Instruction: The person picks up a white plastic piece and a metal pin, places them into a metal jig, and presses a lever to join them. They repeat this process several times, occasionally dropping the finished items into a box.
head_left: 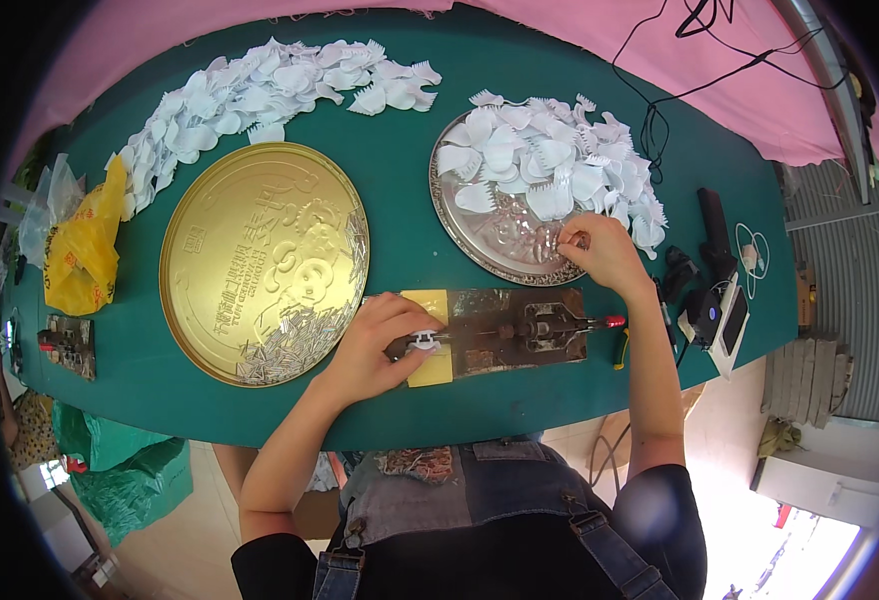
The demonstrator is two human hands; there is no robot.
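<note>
My left hand (pixel 373 345) is closed around a small white plastic clip piece (pixel 425 341), at the left end of a metal fixture (pixel 480 335) with a toggle clamp (pixel 552 326) and a red-tipped lever. Yellow pads (pixel 430 370) lie under that end. My right hand (pixel 605 252) is over the right edge of a round silver tray (pixel 468 228), thumb and fingertips pinched together; whatever they hold is too small to make out. White toothed plastic clip halves (pixel 550 160) are heaped on the tray's far side. To the left, a round gold tray (pixel 210 280) carries many thin metal pins (pixel 300 335).
A long pile of white toothed pieces (pixel 250 95) runs along the back left. A yellow plastic bag (pixel 88 250) and another small fixture (pixel 68 345) sit at the left. Black cables (pixel 655 110), a black device (pixel 702 312) and yellow-handled pliers (pixel 623 350) are at the right.
</note>
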